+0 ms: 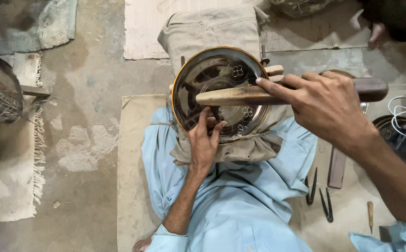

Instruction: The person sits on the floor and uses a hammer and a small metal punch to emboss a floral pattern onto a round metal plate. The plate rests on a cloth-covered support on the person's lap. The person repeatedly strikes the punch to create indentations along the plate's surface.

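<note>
Floor (91, 93): bare concrete, stained and patched, with pale worn spots at left. A fringed off-white rug (7, 186) lies at the left edge; a grey-green mat (35, 23) occupies the upper left corner. A ribbed cream mat (142, 28) lies at top centre. A tan mat (130, 163) is spread beneath the seated person. Lighting is even and soft. No walls are in view.

To my left the concrete floor (86, 93) lies open — room for a hand to pass. My wooden mallet (259, 94) crosses the engraved metal plate (219, 88), barring its right half. To my right, pliers (318, 193), a chisel (370, 214), white wire (405, 114) and a dark bowl (389, 128) crowd the floor.
</note>
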